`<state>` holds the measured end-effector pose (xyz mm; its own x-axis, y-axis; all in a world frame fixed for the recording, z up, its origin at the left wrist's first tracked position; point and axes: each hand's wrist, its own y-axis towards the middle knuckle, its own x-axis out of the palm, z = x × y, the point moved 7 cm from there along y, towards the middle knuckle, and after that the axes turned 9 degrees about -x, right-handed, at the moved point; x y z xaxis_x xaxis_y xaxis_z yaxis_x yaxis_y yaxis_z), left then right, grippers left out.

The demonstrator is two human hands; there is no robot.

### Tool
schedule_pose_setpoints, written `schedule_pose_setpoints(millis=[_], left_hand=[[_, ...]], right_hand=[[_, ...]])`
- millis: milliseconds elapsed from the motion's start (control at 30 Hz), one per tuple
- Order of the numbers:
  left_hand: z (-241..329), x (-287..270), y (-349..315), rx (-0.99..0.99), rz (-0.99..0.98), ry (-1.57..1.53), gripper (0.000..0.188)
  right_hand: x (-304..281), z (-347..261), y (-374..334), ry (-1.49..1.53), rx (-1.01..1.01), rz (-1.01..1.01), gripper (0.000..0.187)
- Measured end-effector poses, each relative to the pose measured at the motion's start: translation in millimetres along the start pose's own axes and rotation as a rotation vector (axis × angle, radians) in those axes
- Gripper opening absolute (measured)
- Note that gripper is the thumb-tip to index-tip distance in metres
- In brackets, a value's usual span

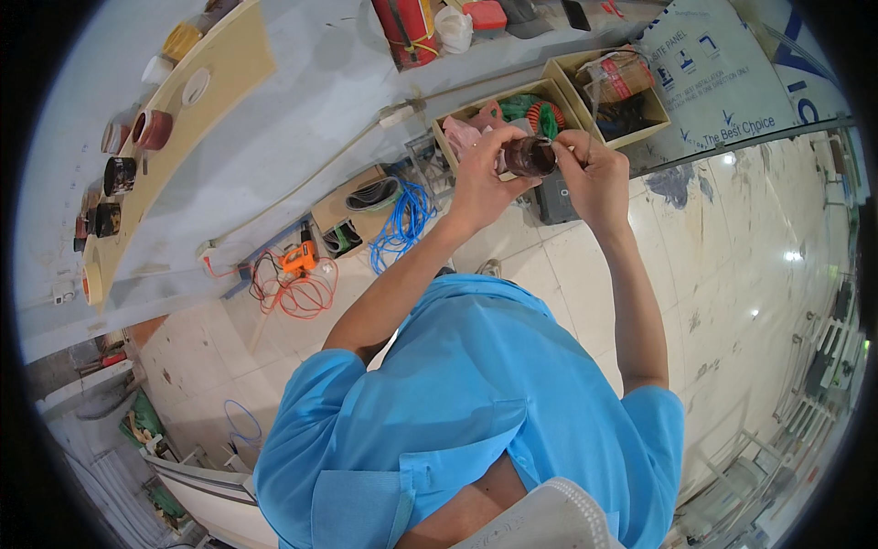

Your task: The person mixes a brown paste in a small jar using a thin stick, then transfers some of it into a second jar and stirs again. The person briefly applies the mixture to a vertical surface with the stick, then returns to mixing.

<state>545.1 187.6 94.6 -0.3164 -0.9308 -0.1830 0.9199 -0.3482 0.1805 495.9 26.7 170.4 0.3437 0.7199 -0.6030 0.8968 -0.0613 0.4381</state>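
A small dark brown jar (530,157), its round mouth tilted toward me, is held out in front of my body. The fingers and thumb of my left hand (482,188) wrap round its side. At the jar's right rim my right hand (596,178) is closed in a pinch, fingertips against or just beside the edge. What those fingertips hold, if anything, is too small to make out. Behind the jar stands an open box (450,154) with pink and green plastic bags in it.
A second box (663,135) holds a taped package. On the floor lie blue cable (402,229), an orange power drill (299,259) with red cord, and a black case (554,203). Several small pots line a curved cream shelf (219,64) at left. A printed panel (704,82) leans at far right.
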Motion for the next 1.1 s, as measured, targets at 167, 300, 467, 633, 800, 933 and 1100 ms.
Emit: schedule_pose_setpoints(millis=[167, 300, 467, 633, 800, 933, 1100], left_hand=[[-10.5, -1.1, -3.4, -0.1, -0.04, 0.009, 0.062], [-8.9, 0.0, -5.2, -0.111, -0.071, 0.065, 0.063], [-3.8, -0.8, -3.6, -0.076, -0.055, -0.103, 0.063], [-6.2, -0.6, -2.9, -0.147, -0.094, -0.028, 0.063], [-4.4, 1.7, -2.2, -0.066, -0.137, -0.014, 0.065], [-14.4, 6.7, -1.6, -0.107, -0.18, -0.426, 0.071], [-17.8, 3.2, -0.5, -0.035, -0.14, -0.517, 0.074]], right_hand=[[11.8, 6.8, -6.8, 0.018, 0.107, -0.177, 0.007], [5.6, 0.5, -4.8, -0.059, -0.006, -0.014, 0.005], [15.3, 8.3, -11.7, 0.079, 0.114, -0.096, 0.004], [6.6, -4.8, -10.9, -0.283, -0.104, -0.023, 0.009], [9.3, 5.5, -11.0, 0.176, 0.165, -0.023, 0.008], [-11.4, -16.4, -7.4, 0.117, 0.068, 0.047, 0.008], [-18.5, -39.1, -2.5, 0.001, -0.042, 0.019, 0.008]])
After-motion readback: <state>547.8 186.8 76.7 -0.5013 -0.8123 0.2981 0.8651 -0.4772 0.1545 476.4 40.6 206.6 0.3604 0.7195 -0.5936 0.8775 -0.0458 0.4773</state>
